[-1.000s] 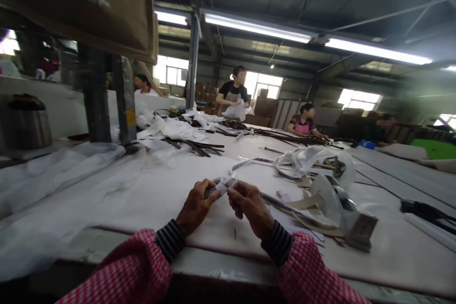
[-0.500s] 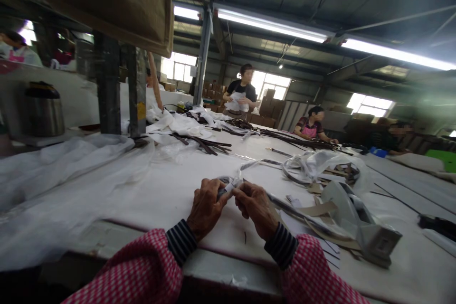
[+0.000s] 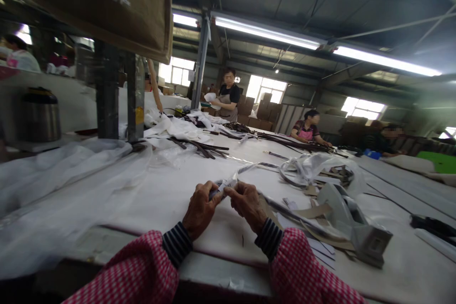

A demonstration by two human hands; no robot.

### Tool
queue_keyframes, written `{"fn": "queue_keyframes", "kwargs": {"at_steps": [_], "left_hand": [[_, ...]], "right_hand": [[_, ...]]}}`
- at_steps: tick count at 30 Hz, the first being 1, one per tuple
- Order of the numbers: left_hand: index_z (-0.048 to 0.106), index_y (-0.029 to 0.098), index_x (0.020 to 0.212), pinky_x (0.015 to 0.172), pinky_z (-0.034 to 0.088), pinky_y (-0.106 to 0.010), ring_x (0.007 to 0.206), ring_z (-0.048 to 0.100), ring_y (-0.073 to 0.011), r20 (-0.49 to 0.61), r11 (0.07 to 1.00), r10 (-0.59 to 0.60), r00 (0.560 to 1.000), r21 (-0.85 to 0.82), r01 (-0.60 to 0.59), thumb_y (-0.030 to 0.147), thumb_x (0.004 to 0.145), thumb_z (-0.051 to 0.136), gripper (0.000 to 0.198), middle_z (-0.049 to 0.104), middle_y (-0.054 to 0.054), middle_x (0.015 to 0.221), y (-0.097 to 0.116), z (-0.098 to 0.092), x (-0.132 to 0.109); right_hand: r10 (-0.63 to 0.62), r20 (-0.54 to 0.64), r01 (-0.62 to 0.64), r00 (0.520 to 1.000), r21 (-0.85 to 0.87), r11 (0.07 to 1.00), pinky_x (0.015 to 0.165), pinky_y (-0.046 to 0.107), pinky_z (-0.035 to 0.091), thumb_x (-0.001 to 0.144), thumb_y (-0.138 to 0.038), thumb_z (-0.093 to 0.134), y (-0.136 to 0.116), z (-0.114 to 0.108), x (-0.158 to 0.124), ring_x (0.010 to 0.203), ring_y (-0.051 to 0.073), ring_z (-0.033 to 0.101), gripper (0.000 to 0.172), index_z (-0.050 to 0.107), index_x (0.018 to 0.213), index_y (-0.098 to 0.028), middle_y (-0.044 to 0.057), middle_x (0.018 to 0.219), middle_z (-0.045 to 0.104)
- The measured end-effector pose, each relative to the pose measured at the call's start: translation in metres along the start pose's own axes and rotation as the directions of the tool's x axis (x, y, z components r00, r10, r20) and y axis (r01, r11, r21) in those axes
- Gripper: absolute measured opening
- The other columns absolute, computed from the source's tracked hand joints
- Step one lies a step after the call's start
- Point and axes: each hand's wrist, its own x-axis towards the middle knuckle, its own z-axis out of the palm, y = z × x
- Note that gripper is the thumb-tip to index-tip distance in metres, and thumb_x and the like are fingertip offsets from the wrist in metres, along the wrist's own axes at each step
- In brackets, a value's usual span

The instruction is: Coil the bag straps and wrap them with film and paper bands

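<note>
Both hands meet over the near part of the white table, pinching a greyish belt (image 3: 224, 185) wrapped in clear plastic. My left hand (image 3: 200, 209) has its thumb and fingers closed on the wrapped belt from the left. From the right, my right hand (image 3: 248, 203) grips the same spot, thumb and forefinger pressed together on the whitish wrap. Much of the held part is hidden behind the fingers. The wrapped length appears to loop away behind my right hand. Right of that hand stands a grey tape dispenser (image 3: 351, 228), with beige strips (image 3: 315, 211) beside it.
A plastic-covered bundle (image 3: 309, 169) lies beyond the dispenser. Dark brown straps (image 3: 199, 146) and white sheeting (image 3: 171, 126) spread farther back. Clear plastic (image 3: 71, 190) covers the left side, near metal posts (image 3: 135, 95). One co-worker (image 3: 230, 97) stands across the table; another (image 3: 309, 128) is at the right.
The view has shifted slightly, and both hands appear a little farther left, still on the wrapped belt. The standing co-worker has turned and moved left, holding something white.
</note>
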Motion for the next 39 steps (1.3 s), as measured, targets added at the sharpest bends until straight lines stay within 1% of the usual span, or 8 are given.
{"fn": "queue_keyframes", "kwargs": {"at_steps": [7,12,19,24,27,30,33,39], "left_hand": [[0.065,0.019,0.084,0.078,0.046,-0.032,0.086,0.061,-0.0226,0.098,0.964,0.024,0.995,-0.265,0.003,0.051,0.089,0.06,0.033,0.068,-0.003,0.085,0.009,-0.011,0.001],[0.065,0.016,0.085,0.061,0.041,-0.025,0.068,0.054,-0.0149,0.213,0.846,-0.059,0.975,-0.508,0.162,0.055,0.086,0.065,0.038,0.065,-0.001,0.077,0.007,-0.012,0.003],[0.064,0.016,0.087,0.058,0.041,-0.023,0.066,0.054,-0.0132,0.292,0.714,-0.124,0.948,-0.638,0.289,0.054,0.082,0.071,0.039,0.065,-0.001,0.075,0.008,-0.011,0.002],[0.063,0.017,0.088,0.055,0.037,-0.024,0.062,0.049,-0.0132,0.256,0.787,-0.156,0.954,-0.551,0.277,0.059,0.084,0.066,0.042,0.06,0.001,0.074,0.009,-0.011,0.004],[0.063,0.018,0.084,0.065,0.039,-0.026,0.072,0.05,-0.0155,0.13,0.938,-0.075,0.989,-0.326,0.114,0.056,0.088,0.063,0.039,0.059,0.001,0.077,0.007,-0.011,0.005],[0.063,0.018,0.083,0.076,0.043,-0.029,0.083,0.054,-0.0199,0.134,0.981,0.0,0.991,-0.19,0.026,0.053,0.091,0.06,0.036,0.063,-0.001,0.083,0.007,-0.011,0.005],[0.065,0.017,0.085,0.081,0.044,-0.032,0.089,0.056,-0.0233,0.221,0.98,0.013,0.975,-0.198,0.032,0.051,0.09,0.062,0.035,0.066,-0.003,0.087,0.008,-0.011,0.007],[0.065,0.016,0.081,0.076,0.043,-0.032,0.083,0.055,-0.0229,0.283,0.975,0.003,0.959,-0.216,0.061,0.049,0.081,0.069,0.033,0.065,-0.003,0.082,0.005,-0.009,0.006]], "right_hand": [[0.018,0.115,-0.039,0.993,0.185,0.982,0.038,0.022,0.025,0.081,-0.061,0.069,0.003,-0.002,-0.006,0.039,0.008,0.037,0.047,0.052,0.065,-0.02,-0.005,0.049,0.048],[-0.131,0.117,0.092,0.985,0.292,0.952,0.041,0.023,0.029,0.084,-0.057,0.069,0.009,0.002,-0.004,0.042,0.009,0.039,0.044,0.055,0.066,-0.02,-0.004,0.052,0.05],[-0.111,0.094,0.071,0.989,0.351,0.934,0.039,0.024,0.027,0.078,-0.057,0.074,0.031,0.007,0.002,0.04,0.009,0.037,0.042,0.06,0.068,-0.019,-0.003,0.054,0.054],[-0.291,-0.085,0.296,0.953,0.059,0.953,0.047,0.025,0.035,0.086,-0.042,0.068,0.038,0.004,0.003,0.049,0.011,0.043,0.031,0.058,0.068,-0.019,-0.003,0.057,0.052],[-0.619,-0.151,0.552,0.771,-0.326,0.768,0.066,0.029,0.046,0.093,-0.025,0.06,0.028,-0.002,-0.005,0.074,0.018,0.056,0.008,0.062,0.087,-0.02,0.002,0.08,0.062],[-0.761,0.034,0.646,0.648,-0.554,0.525,0.081,0.036,0.048,0.092,-0.01,0.055,0.019,-0.005,-0.015,0.101,0.024,0.057,0.029,0.063,0.116,-0.025,0.007,0.114,0.064],[-0.731,0.189,0.654,0.656,-0.627,0.424,0.082,0.037,0.049,0.088,-0.004,0.055,0.021,-0.003,-0.016,0.104,0.026,0.055,0.046,0.057,0.129,-0.026,0.007,0.121,0.064],[-0.657,0.227,0.582,0.719,-0.714,0.389,0.081,0.038,0.05,0.089,-0.007,0.059,0.037,-0.001,-0.006,0.105,0.029,0.055,0.034,0.059,0.119,-0.022,0.006,0.11,0.067]]}}
